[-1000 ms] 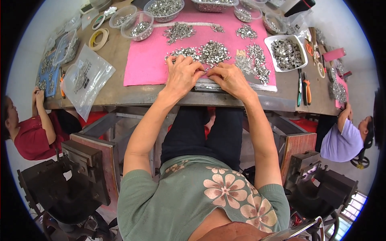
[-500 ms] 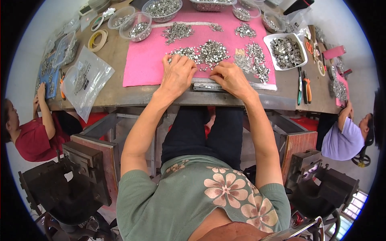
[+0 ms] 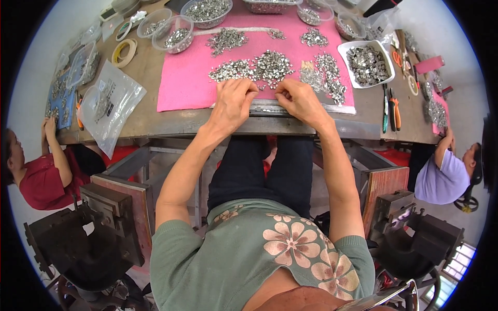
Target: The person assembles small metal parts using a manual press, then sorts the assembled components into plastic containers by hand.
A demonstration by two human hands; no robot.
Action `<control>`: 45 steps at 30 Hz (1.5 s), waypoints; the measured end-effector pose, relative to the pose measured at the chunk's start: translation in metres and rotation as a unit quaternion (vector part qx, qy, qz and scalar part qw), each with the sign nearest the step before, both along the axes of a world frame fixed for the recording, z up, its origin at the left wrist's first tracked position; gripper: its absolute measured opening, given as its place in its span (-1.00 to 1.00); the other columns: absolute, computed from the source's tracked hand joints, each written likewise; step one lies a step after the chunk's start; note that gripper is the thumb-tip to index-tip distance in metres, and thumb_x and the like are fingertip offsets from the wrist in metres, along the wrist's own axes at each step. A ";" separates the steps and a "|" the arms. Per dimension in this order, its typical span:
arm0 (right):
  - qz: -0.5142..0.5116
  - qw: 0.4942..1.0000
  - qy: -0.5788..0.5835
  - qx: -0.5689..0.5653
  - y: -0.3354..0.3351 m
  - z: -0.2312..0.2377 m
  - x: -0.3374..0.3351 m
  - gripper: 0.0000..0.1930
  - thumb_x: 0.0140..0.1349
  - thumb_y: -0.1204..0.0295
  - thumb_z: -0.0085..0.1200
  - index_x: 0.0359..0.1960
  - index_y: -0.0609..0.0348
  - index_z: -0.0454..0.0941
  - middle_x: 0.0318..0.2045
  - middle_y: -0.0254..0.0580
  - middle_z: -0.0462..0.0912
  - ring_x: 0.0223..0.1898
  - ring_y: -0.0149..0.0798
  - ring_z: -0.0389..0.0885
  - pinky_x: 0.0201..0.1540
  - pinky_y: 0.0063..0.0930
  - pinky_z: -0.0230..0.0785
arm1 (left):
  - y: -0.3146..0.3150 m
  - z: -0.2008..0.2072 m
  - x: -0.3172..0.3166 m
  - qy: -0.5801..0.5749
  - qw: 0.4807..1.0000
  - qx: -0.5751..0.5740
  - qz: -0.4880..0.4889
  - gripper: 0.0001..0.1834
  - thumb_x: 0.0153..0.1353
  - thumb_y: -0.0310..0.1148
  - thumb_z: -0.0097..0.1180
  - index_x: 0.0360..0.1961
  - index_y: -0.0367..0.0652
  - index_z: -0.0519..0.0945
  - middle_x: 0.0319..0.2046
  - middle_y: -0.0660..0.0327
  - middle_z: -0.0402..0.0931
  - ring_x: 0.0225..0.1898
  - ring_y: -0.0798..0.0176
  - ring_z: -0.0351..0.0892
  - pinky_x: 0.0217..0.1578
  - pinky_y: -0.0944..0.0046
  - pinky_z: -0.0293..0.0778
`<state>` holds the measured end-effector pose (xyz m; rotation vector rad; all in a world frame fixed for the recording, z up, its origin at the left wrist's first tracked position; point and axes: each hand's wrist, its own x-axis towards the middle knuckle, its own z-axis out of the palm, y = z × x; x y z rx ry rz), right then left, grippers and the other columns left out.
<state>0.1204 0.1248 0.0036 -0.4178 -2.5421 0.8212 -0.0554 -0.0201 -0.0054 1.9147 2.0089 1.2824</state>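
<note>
My left hand [image 3: 234,101] is at the front edge of a pink ribbed mat [image 3: 181,88], thumb and fingers pinched together. Opposite it, my right hand [image 3: 302,102] is likewise pinched, a short gap away. Whatever lies between the fingertips is too small to make out. Between and just below the hands runs a narrow metal bar [image 3: 267,109] along the table's front edge. Just beyond the fingers are two heaps of small shiny metal pieces, a left heap [image 3: 231,70] and a middle heap [image 3: 273,66]. Thin pin-like pieces [image 3: 310,76] lie beyond my right hand, beside another heap [image 3: 330,75].
Clear plastic bowls of metal pieces [image 3: 175,36] line the back. A white tray [image 3: 387,76] stands right, near pliers [image 3: 395,113]. Left are a plastic bag [image 3: 120,96] and a tape roll [image 3: 124,53]. Other people [image 3: 49,179] work at both sides.
My left hand has drawn back from the left heap, its fingertips now pinched toward the middle. My right hand has shifted slightly right. The view has moved a little.
</note>
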 end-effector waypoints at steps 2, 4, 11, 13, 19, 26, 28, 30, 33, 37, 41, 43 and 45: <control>-0.040 0.997 0.012 -0.065 -0.008 0.009 0.007 -0.91 0.21 0.56 0.21 -0.28 0.32 0.60 -0.41 -0.02 0.65 -0.43 -0.08 0.67 -0.31 -0.28 0.51 | -0.008 0.002 0.012 -0.029 1.000 0.006 -0.009 -0.93 0.24 -0.52 0.20 -0.26 -0.17 0.59 -0.35 0.22 0.56 -0.24 0.12 0.51 -0.06 0.12 0.32; -0.046 0.996 0.031 -0.068 -0.021 0.013 0.013 -0.91 0.20 0.56 0.21 -0.28 0.31 0.59 -0.38 -0.03 0.65 -0.39 -0.08 0.66 -0.26 -0.29 0.50 | -0.012 0.001 0.024 -0.057 0.998 0.012 -0.018 -0.93 0.24 -0.54 0.19 -0.25 -0.19 0.58 -0.35 0.20 0.56 -0.26 0.10 0.51 -0.12 0.13 0.35; -0.046 0.996 0.080 0.002 -0.048 -0.003 0.021 -0.85 0.17 0.63 0.23 -0.25 0.25 0.53 -0.26 -0.12 0.65 -0.18 -0.06 0.62 -0.08 -0.26 0.40 | -0.010 -0.015 0.040 -0.090 0.993 0.074 -0.032 -0.85 0.19 -0.63 0.21 -0.23 -0.28 0.54 -0.26 0.08 0.55 -0.22 0.01 0.51 -0.14 0.12 0.40; -0.053 0.994 0.098 0.009 -0.050 -0.007 0.021 -0.84 0.16 0.64 0.23 -0.25 0.26 0.53 -0.27 -0.13 0.65 -0.19 -0.06 0.62 -0.09 -0.25 0.39 | -0.009 -0.016 0.041 -0.097 0.992 0.068 -0.032 -0.84 0.17 -0.65 0.22 -0.23 -0.30 0.53 -0.24 0.05 0.55 -0.21 -0.01 0.51 -0.16 0.11 0.42; -0.058 0.991 0.108 0.059 -0.049 -0.013 0.020 -0.81 0.12 0.63 0.24 -0.24 0.23 0.53 -0.31 -0.16 0.59 -0.22 -0.07 0.57 -0.10 -0.22 0.33 | -0.008 -0.012 0.044 -0.022 0.995 0.098 -0.011 -0.81 0.14 -0.64 0.24 -0.22 -0.29 0.55 -0.23 0.03 0.54 -0.19 -0.07 0.53 -0.15 0.07 0.45; -0.029 0.986 0.106 0.124 -0.045 -0.002 0.025 -0.84 0.12 0.60 0.26 -0.26 0.20 0.58 -0.32 -0.19 0.62 -0.23 -0.10 0.60 -0.09 -0.26 0.34 | -0.011 -0.010 0.045 0.031 0.994 0.105 -0.004 -0.82 0.10 -0.57 0.28 -0.26 -0.26 0.55 -0.26 0.11 0.52 -0.21 0.01 0.53 -0.17 0.08 0.45; -0.024 0.991 0.095 0.094 -0.041 -0.001 0.024 -0.85 0.13 0.59 0.27 -0.26 0.19 0.61 -0.30 -0.19 0.65 -0.23 -0.09 0.61 -0.08 -0.27 0.36 | -0.010 -0.014 0.042 0.011 0.995 0.095 -0.004 -0.83 0.09 -0.56 0.30 -0.28 -0.25 0.58 -0.26 0.13 0.53 -0.21 0.02 0.53 -0.18 0.10 0.46; -0.041 0.995 0.057 0.073 -0.031 0.000 0.019 -0.88 0.16 0.57 0.25 -0.26 0.19 0.62 -0.35 -0.18 0.64 -0.28 -0.09 0.61 -0.13 -0.29 0.35 | -0.010 -0.014 0.041 0.025 0.995 0.101 -0.010 -0.83 0.09 -0.55 0.30 -0.27 -0.24 0.60 -0.26 0.13 0.53 -0.20 0.03 0.53 -0.16 0.10 0.46; -0.046 0.993 0.075 0.082 -0.020 0.001 -0.004 -0.89 0.19 0.55 0.22 -0.24 0.18 0.64 -0.39 -0.16 0.61 -0.34 -0.06 0.59 -0.17 -0.25 0.35 | -0.012 -0.014 0.040 0.048 0.992 0.113 -0.012 -0.83 0.10 -0.54 0.32 -0.26 -0.22 0.64 -0.25 0.14 0.57 -0.20 0.05 0.55 -0.10 0.06 0.44; -0.049 0.991 0.053 0.110 -0.013 -0.004 -0.031 -0.86 0.19 0.51 0.23 -0.21 0.17 0.66 -0.40 -0.13 0.60 -0.35 -0.01 0.58 -0.20 -0.21 0.36 | -0.014 -0.013 0.038 0.073 0.991 0.110 0.011 -0.85 0.13 -0.46 0.34 -0.25 -0.16 0.69 -0.28 0.21 0.63 -0.19 0.12 0.57 0.03 0.01 0.35; -0.040 0.987 0.050 0.148 -0.010 -0.002 -0.028 -0.86 0.18 0.49 0.25 -0.22 0.20 0.67 -0.40 -0.09 0.61 -0.36 -0.02 0.58 -0.24 -0.21 0.39 | -0.004 -0.014 0.015 0.061 0.993 0.076 0.072 -0.91 0.23 -0.36 0.26 -0.26 -0.07 0.71 -0.32 0.29 0.61 -0.19 0.19 0.54 0.08 0.04 0.24; -0.053 0.998 0.020 -0.007 -0.008 0.004 -0.017 -0.88 0.19 0.49 0.26 -0.27 0.24 0.67 -0.41 -0.07 0.62 -0.37 -0.05 0.61 -0.29 -0.22 0.42 | 0.004 -0.014 0.002 0.072 0.993 0.060 0.067 -0.91 0.22 -0.35 0.27 -0.26 -0.06 0.71 -0.34 0.30 0.60 -0.20 0.19 0.52 0.09 0.02 0.22; -0.052 0.999 -0.006 -0.013 -0.004 -0.001 -0.007 -0.89 0.19 0.49 0.26 -0.28 0.25 0.67 -0.42 -0.07 0.63 -0.38 -0.06 0.62 -0.30 -0.23 0.43 | 0.010 -0.013 -0.007 0.077 0.995 0.027 0.058 -0.91 0.21 -0.31 0.29 -0.29 -0.02 0.72 -0.39 0.32 0.55 -0.20 0.19 0.49 0.11 -0.01 0.16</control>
